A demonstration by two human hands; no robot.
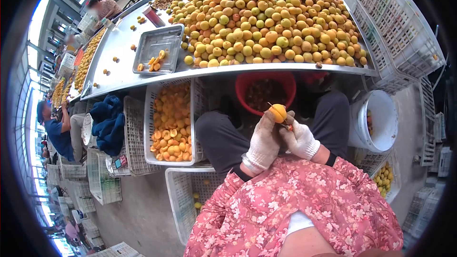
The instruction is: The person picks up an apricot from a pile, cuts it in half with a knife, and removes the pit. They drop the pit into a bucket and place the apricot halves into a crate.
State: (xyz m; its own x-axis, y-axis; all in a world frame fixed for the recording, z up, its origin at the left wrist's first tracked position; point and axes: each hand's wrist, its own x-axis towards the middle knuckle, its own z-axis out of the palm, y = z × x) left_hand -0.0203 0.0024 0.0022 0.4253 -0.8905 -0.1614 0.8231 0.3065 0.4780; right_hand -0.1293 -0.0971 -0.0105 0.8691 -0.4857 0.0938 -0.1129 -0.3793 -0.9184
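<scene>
The round orange apricot (278, 113) sits at the tips of the white-gloved left hand (263, 143), fingers pinching it, just below the steel worktop's (124, 74) near edge. The gloved right hand (300, 139) presses in from the apricot's lower right, fingers curled tight.

White-gloved hands (264, 143), pink floral sleeves (266, 209), dark trousers (219, 138)

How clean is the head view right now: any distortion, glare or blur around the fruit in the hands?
Head view: strong fisheye with black corners, so the table edge bows. Head view: windows at far left are blown out white, mild sheen on the tray. Head view: the apricot, left hand and right hand are evenly lit and fairly sharp; the left rim is smeared.
</scene>
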